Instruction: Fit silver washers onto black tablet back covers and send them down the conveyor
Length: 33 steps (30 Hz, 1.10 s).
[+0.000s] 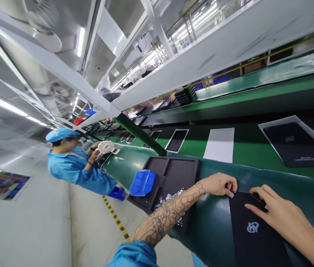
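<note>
A black flat panel [253,233] with a pale logo lies on the green bench mat in front of me. My left hand [219,184], on a tattooed forearm, rests at the panel's upper left corner with its fingers curled and pinched at the edge. My right hand [270,211] lies across the panel's top right, fingers bent onto a small dark part [257,200] that I cannot make out. A black moulded tray [170,172] stands left of my left hand, with a heap of small shiny pieces [168,200] at its near edge.
A blue plastic bin [143,182] sits on the tray's left end. Behind the bench runs a green conveyor [193,146] with more black panels [296,144] and a white sheet [220,145]. A person in blue cap and coat [73,167] works at the far left beside a small fan [106,147].
</note>
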### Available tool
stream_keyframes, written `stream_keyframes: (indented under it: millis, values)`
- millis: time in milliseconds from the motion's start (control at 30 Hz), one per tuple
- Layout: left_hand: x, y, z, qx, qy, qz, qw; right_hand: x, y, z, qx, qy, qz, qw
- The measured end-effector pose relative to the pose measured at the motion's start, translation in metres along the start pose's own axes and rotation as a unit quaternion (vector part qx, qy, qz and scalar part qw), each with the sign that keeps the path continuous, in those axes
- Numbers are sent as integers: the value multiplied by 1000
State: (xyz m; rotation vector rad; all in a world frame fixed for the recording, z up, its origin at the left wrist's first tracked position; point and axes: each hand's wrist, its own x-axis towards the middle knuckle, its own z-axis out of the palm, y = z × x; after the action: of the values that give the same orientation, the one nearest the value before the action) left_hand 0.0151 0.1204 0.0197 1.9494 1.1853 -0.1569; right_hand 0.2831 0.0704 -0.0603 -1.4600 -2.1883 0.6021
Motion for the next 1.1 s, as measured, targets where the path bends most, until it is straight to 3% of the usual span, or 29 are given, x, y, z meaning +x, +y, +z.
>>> stream_keyframes:
  millis: [133, 267, 433, 667, 833, 1100]
  values:
    - [-3, 2, 3, -44, 26, 35, 998, 0, -1, -5, 15, -48, -16, 999]
    - [-4, -4, 6, -90, 33, 26, 995, 1, -2, -8, 32, -73, -5, 997]
    - [-1, -5, 7, -14, 50, -9, 999, 0, -4, -10, 34, -75, -1, 997]
    - [-1, 10, -1, 45, 5, -82, 996, 1, -7, -14, 19, -66, -5, 998]
    - [0, 14, -2, 51, -2, -111, 993, 3, -6, -17, 26, -90, 6, 996]
    - [-2, 8, 9, 26, 23, -135, 990, 5, -5, -18, 14, -69, -5, 998]
